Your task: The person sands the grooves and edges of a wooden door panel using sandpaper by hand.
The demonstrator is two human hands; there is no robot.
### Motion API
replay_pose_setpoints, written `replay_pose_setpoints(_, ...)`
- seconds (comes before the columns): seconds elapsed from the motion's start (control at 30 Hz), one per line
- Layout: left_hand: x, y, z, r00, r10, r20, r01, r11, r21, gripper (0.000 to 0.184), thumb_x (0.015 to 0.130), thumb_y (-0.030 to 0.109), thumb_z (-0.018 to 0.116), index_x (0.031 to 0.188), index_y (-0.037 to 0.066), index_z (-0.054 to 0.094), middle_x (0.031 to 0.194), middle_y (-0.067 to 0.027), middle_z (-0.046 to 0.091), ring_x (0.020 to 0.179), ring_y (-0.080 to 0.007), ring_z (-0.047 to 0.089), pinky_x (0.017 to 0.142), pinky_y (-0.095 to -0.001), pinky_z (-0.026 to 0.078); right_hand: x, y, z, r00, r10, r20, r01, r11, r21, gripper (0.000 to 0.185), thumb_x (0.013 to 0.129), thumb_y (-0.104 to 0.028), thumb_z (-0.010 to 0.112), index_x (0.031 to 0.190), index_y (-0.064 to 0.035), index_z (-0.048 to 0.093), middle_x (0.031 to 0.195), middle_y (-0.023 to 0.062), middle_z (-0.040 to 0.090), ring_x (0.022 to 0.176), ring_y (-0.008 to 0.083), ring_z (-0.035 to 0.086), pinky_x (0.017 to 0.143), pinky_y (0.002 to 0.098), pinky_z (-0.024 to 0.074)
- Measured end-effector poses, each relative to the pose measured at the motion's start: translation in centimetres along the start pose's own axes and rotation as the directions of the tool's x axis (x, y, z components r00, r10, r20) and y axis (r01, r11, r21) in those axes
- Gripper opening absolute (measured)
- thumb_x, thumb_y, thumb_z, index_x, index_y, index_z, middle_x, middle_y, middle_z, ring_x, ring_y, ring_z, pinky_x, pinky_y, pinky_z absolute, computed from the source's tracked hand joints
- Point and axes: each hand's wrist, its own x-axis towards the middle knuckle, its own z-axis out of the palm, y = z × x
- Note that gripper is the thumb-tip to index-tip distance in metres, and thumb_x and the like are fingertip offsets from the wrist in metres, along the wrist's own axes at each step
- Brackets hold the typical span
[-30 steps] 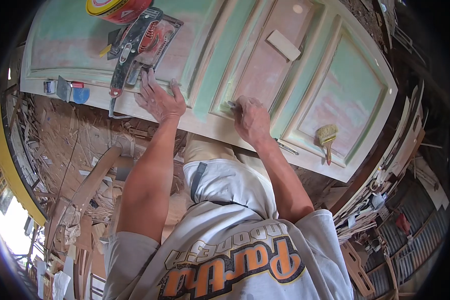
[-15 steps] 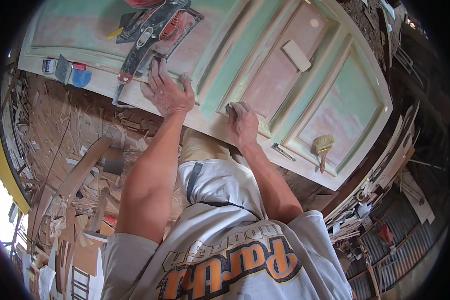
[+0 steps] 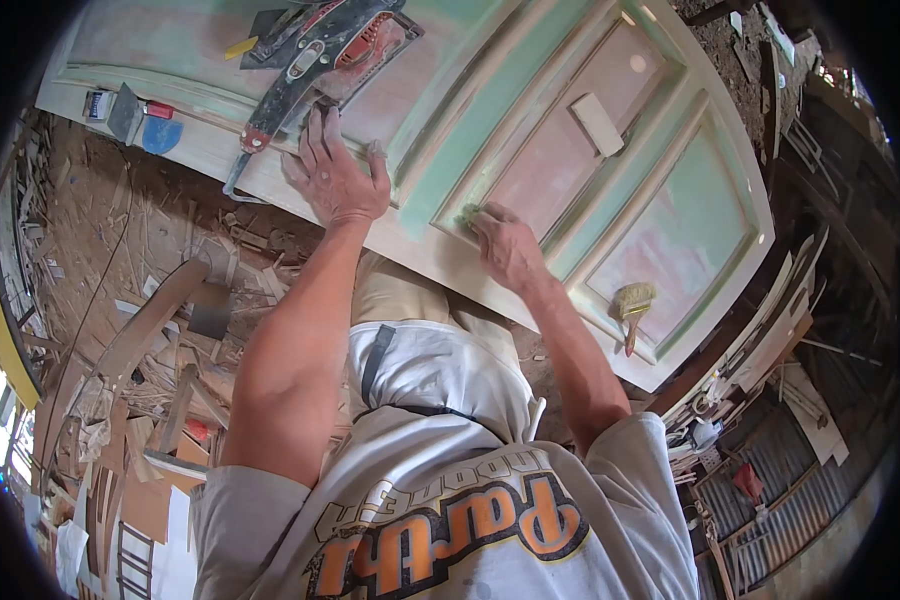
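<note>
A panelled wooden door [image 3: 450, 262], patched with green and pinkish filler, lies in front of me. My left hand [image 3: 338, 180] rests on it with fingers spread, fingertips close to a red and black power sander [image 3: 315, 65]. My right hand [image 3: 508, 245] is closed on a small green piece that looks like sandpaper [image 3: 467, 214], pressed against the moulding at a panel corner. Its far side is hidden under my fingers. A pale rectangular block [image 3: 597, 125] lies on the middle panel, and a paintbrush [image 3: 634, 302] on the panel to the right.
A blue scraper [image 3: 162, 135], a dark plate [image 3: 125, 112], a red-handled item [image 3: 158, 110] and a small box [image 3: 97, 105] sit on the door's left edge. Wood scraps [image 3: 160, 270] cover the ground below. Stacked boards [image 3: 760, 340] stand at the right.
My right hand has slid right with the green sandpaper along the panel corner, and my forearm now covers the small metal tool on the door edge. My left hand stays in place; the view has shifted slightly.
</note>
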Motion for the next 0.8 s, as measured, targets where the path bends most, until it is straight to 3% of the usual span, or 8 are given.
replay_pose_setpoints(0.03, 0.1, -0.1, 0.1, 1.000, -0.002, 0.003, 0.002, 1.000, -0.003, 0.091, 0.093, 0.045, 0.071, 0.168, 0.012, 0.032, 0.174, -0.0153, 0.035, 0.160, -0.0371, 0.033, 0.127, -0.0731, 0.016, -0.2, -1.2, 0.0, 0.984, -0.153, -0.087, 0.110, 0.920, -0.375, 0.016, 0.094, -0.004, 0.069, 0.109, -0.0051, 0.075, 0.107, 0.0192, 0.073, 0.100, 0.0409, 0.071, 0.088, 0.0494, 0.0587)
replay_pose_setpoints(0.07, 0.0, -0.3, 0.2, 1.000, 0.012, -0.006, -0.012, 1.000, -0.023, 0.091, 0.092, 0.045, 0.070, 0.168, 0.012, 0.032, 0.174, -0.0153, 0.035, 0.160, -0.0369, 0.033, 0.127, -0.0728, 0.016, -0.3, -1.4, 0.7, 0.986, -0.145, -0.081, 0.105, 0.920, -0.377, 0.016, 0.094, -0.004, 0.069, 0.109, -0.0051, 0.075, 0.107, 0.0192, 0.073, 0.100, 0.0409, 0.071, 0.088, 0.0494, 0.0587)
replay_pose_setpoints(0.17, -0.1, -0.2, 0.3, 0.999, 0.027, -0.020, -0.027, 0.999, -0.032, 0.092, 0.092, 0.046, 0.070, 0.168, 0.011, 0.032, 0.173, -0.0155, 0.036, 0.160, -0.0369, 0.033, 0.126, -0.0722, 0.016, 0.4, -2.3, 3.6, 0.935, -0.049, -0.352, -0.055, 0.959, -0.278, 0.015, 0.094, -0.002, 0.069, 0.107, -0.0034, 0.076, 0.105, 0.0188, 0.075, 0.097, 0.0411, 0.072, 0.086, 0.0497, 0.0584)
replay_pose_setpoints(0.3, -0.1, -0.3, 0.5, 0.999, 0.025, -0.035, -0.025, 1.000, -0.005, 0.090, 0.093, 0.047, 0.069, 0.168, 0.011, 0.033, 0.173, -0.0153, 0.036, 0.160, -0.0370, 0.033, 0.125, -0.0715, 0.018, -0.3, -2.2, 4.5, 0.915, -0.073, -0.398, 0.005, 0.986, -0.169, 0.015, 0.095, -0.003, 0.070, 0.107, -0.0044, 0.078, 0.104, 0.0171, 0.076, 0.096, 0.0387, 0.073, 0.086, 0.0494, 0.0584)
replay_pose_setpoints(0.4, -0.1, -0.2, 0.3, 0.999, 0.028, -0.040, -0.028, 0.999, -0.022, 0.088, 0.094, 0.046, 0.069, 0.167, 0.012, 0.034, 0.173, -0.0152, 0.037, 0.159, -0.0371, 0.034, 0.125, -0.0718, 0.018, -1.1, -1.3, 3.5, 0.937, -0.154, -0.314, 0.067, 0.960, -0.272, 0.016, 0.095, -0.002, 0.070, 0.108, -0.0039, 0.079, 0.098, 0.0155, 0.077, 0.091, 0.0371, 0.074, 0.084, 0.0463, 0.0594)
replay_pose_setpoints(0.47, -0.1, -0.1, 0.4, 0.999, 0.022, -0.043, -0.023, 1.000, -0.014, 0.088, 0.094, 0.046, 0.068, 0.167, 0.012, 0.034, 0.172, -0.0152, 0.037, 0.159, -0.0370, 0.035, 0.125, -0.0719, 0.018, -0.6, -1.2, 2.9, 0.929, 0.107, -0.355, -0.089, 0.994, 0.066, 0.017, 0.095, -0.002, 0.072, 0.111, -0.0039, 0.079, 0.092, 0.0150, 0.078, 0.086, 0.0359, 0.075, 0.081, 0.0433, 0.0600)
replay_pose_setpoints(0.57, 0.0, -0.3, 0.5, 0.999, 0.021, -0.046, -0.021, 1.000, 0.002, 0.087, 0.094, 0.046, 0.068, 0.167, 0.013, 0.034, 0.172, -0.0149, 0.037, 0.159, -0.0369, 0.035, 0.125, -0.0719, 0.018, -0.2, -1.6, 2.2, 0.821, 0.109, -0.561, -0.155, 0.987, -0.034, 0.014, 0.096, -0.002, 0.073, 0.109, -0.0041, 0.078, 0.092, 0.0150, 0.079, 0.082, 0.0329, 0.077, 0.078, 0.0404, 0.0604)
replay_pose_setpoints(0.8, -0.2, -0.1, 0.5, 0.999, 0.024, -0.043, -0.025, 1.000, -0.016, 0.088, 0.095, 0.045, 0.069, 0.168, 0.014, 0.032, 0.173, -0.0128, 0.036, 0.161, -0.0358, 0.033, 0.126, -0.0724, 0.018, 0.7, -2.1, 5.6, 0.766, -0.035, -0.642, -0.004, 0.998, -0.060, 0.012, 0.096, -0.005, 0.075, 0.108, -0.0039, 0.075, 0.091, 0.0161, 0.079, 0.080, 0.0338, 0.078, 0.073, 0.0417, 0.0599)
